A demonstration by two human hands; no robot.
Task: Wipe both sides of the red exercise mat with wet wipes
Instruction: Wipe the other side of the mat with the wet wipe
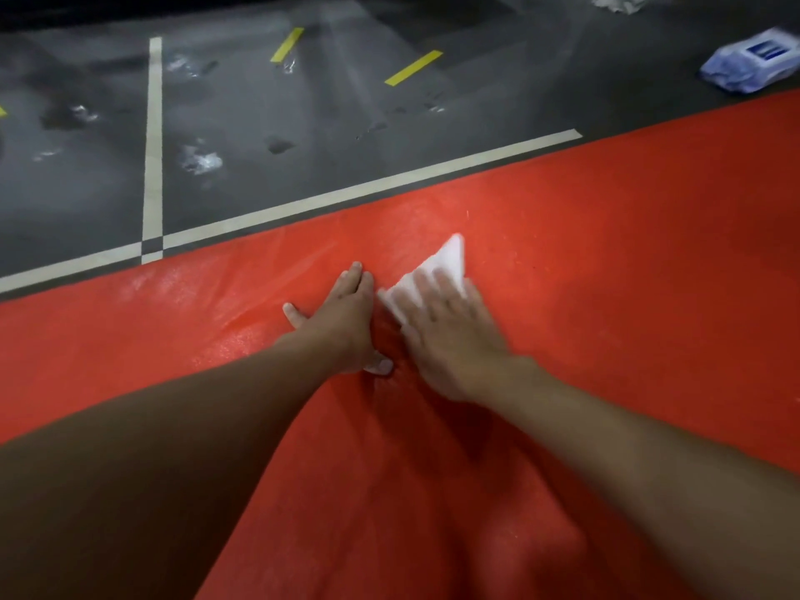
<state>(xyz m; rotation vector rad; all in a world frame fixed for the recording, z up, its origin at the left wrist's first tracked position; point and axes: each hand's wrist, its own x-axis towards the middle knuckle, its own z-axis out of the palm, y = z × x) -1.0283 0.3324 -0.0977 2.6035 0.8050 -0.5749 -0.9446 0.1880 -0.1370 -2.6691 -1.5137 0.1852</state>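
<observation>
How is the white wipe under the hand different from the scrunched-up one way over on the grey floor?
The flat white wet wipe lies spread on the red exercise mat, while the scrunched-up greyish wipe sits on the dark grey floor. The right hand presses the flat white wet wipe; nothing touches the scrunched-up one. The flat one looks bright white, the scrunched-up one duller. Both look like thin, soft sheets.

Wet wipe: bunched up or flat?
Flat: the wet wipe lies pressed on the red mat under the right hand, fingers straight, one corner showing.
</observation>
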